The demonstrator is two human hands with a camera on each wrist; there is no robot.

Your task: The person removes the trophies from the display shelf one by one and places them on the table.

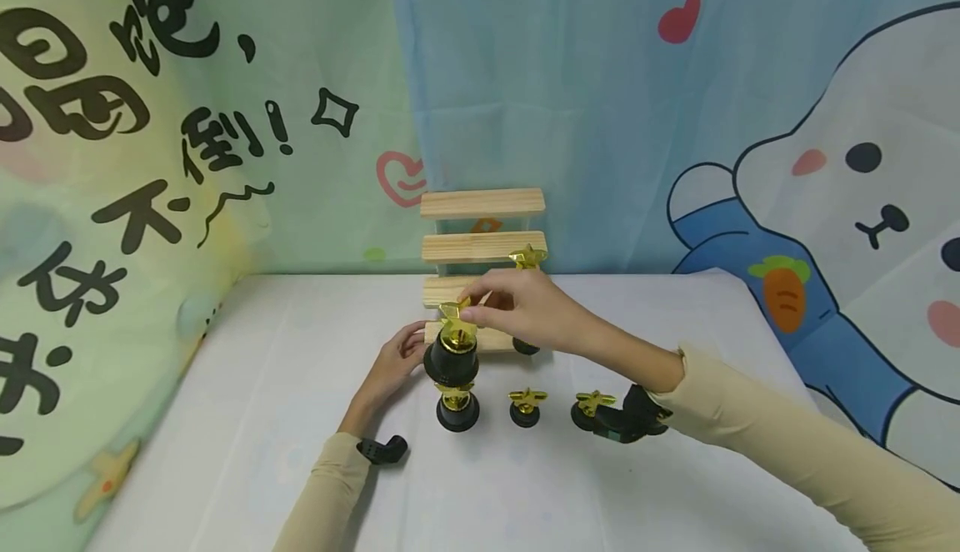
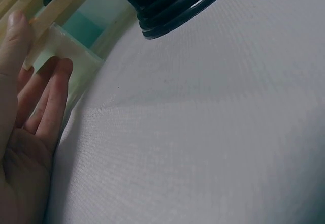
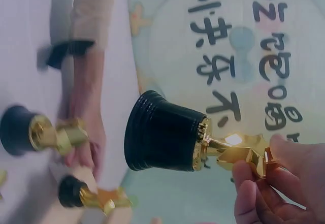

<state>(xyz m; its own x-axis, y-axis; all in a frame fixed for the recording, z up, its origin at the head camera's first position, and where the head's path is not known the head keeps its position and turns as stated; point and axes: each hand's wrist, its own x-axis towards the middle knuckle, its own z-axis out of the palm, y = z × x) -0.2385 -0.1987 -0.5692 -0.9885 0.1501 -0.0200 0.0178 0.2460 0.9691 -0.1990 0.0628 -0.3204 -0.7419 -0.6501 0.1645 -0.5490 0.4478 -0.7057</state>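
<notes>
My right hand [image 1: 528, 308] pinches the gold star top of a trophy [image 3: 167, 137] between thumb and fingers. Its black base is raised, overlapping a standing trophy [image 1: 457, 412] in the head view. At the left end of a tiered wooden shelf [image 1: 483, 248] is my left hand [image 1: 397, 358]. In the left wrist view, its extended fingers [image 2: 56, 89] lie against the clear side panel [image 2: 76, 46], the thumb beside a wooden slat. Right of the raised trophy, another gold star [image 1: 528, 257] shows above my right hand, which hides what is below it.
Two more small trophies stand on the white table in front of the shelf, one in the middle [image 1: 527, 408] and one farther right [image 1: 588, 408], partly behind the right wrist camera [image 1: 633, 419]. A printed cloth backdrop [image 1: 570, 118] rises behind the shelf.
</notes>
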